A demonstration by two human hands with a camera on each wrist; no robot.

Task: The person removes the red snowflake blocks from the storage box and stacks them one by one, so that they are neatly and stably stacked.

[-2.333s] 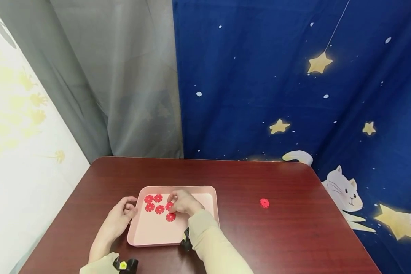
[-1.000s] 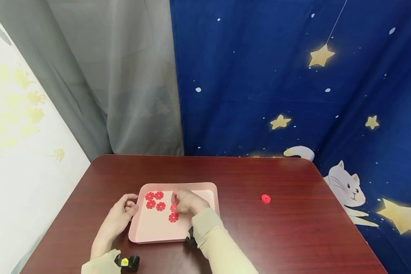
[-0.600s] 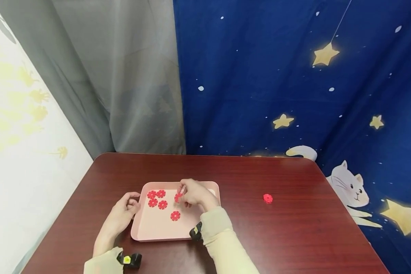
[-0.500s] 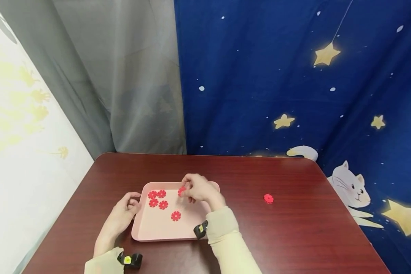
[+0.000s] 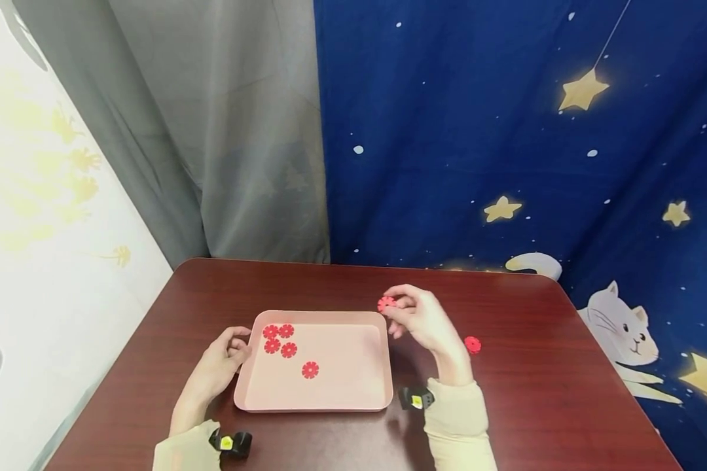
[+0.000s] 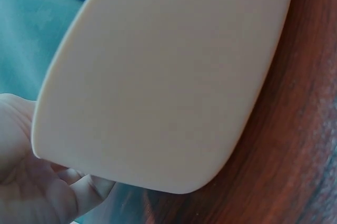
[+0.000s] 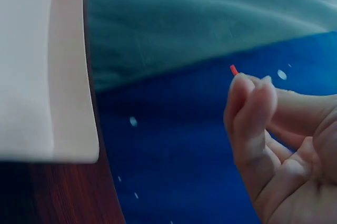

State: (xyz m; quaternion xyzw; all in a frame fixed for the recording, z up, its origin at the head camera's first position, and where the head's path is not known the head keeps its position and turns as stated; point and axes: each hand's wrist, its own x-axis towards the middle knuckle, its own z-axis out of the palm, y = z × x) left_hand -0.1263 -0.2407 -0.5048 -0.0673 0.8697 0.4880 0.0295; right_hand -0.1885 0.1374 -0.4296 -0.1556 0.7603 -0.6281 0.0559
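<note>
Four red flower discs (image 5: 287, 340) lie in the pink tray (image 5: 353, 386) in my head view; my right hand (image 5: 424, 320) pinches a fifth disc (image 5: 386, 303) above the counter (image 5: 536, 405), just right of the tray; another disc (image 5: 472, 345) lies beside that wrist; my left hand (image 5: 224, 360) curls round the tray's left rim. Left wrist view: my fingers (image 6: 63, 182) grip the tray's edge (image 6: 158, 103). Right wrist view: fingertips (image 7: 253, 97) pressed together on a red sliver (image 7: 234, 69); tray (image 7: 63, 103) to the left.

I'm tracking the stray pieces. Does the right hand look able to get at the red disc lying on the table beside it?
Probably yes: the red disc lies on bare table just beside the right hand, nothing between. But its fingers already pinch another red piece.
</note>
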